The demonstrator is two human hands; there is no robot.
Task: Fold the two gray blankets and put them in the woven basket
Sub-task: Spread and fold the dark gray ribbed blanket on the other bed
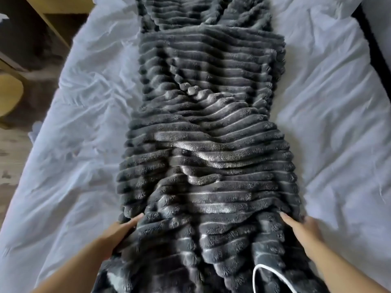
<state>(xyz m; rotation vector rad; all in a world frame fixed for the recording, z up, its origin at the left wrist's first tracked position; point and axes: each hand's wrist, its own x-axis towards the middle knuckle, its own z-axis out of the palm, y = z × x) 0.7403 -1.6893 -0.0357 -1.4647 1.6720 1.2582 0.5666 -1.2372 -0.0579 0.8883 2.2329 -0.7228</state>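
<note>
a long gray blanket (207, 132) lies flat down the middle of a bed, running from the near edge to the far end. it's fluffy w/ bumpy stripes going across, and it looks folded into a narrow strip w/ some lumps in the middle.

under it is a white sheet (80, 127), v. wrinkly on both sides.

left hand (124, 229) holds the blanket's left edge at the near end, thumb on top, fingers tucked under the fluff. right hand (300, 227) holds the right edge just across from it, thumb on top, fingers curled at the side. the hands are well apart, blanket between them.

a thin white cord (259, 265) loops on the blanket near the right arm.

room: on the left, past the bed, a wood-look floor (12, 157), a light wood frame (53, 24) and a round yellow seat (10, 92). far right there's a dark strip (378, 49) beside the bed, can't tell what.
</note>
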